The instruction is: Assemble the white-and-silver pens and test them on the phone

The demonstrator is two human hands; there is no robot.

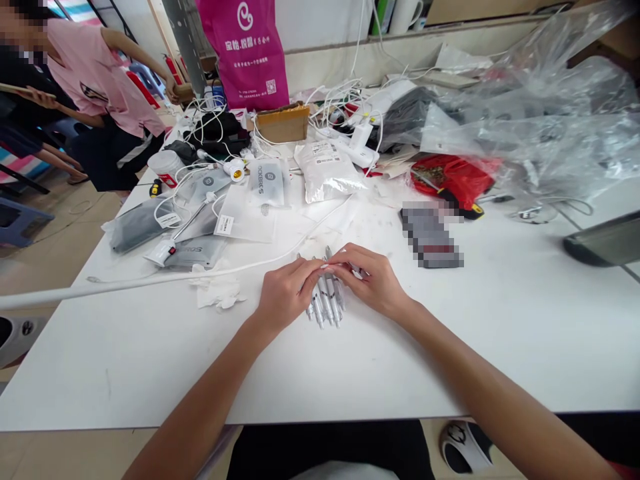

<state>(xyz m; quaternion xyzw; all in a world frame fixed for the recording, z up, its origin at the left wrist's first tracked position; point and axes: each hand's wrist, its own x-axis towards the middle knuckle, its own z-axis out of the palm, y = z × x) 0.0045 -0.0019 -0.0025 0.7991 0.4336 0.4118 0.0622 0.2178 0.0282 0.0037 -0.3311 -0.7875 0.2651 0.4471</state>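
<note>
Left hand (287, 297) and right hand (373, 280) curl narrow over silver metal tubes (324, 300) on the white table (350, 373), grip unclear; a slipped finger could send the loose round tubes rolling across it.

Silver tubes (324, 305) half hidden under left hand (287, 293) and right hand (370, 280), dark slab (430, 237) pixelated

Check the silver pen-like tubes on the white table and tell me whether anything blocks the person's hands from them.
Nothing visible does. The left hand and right hand already rest on the silver pen-like tubes. The white cable passes beyond the hands, not between them and the tubes.
</note>
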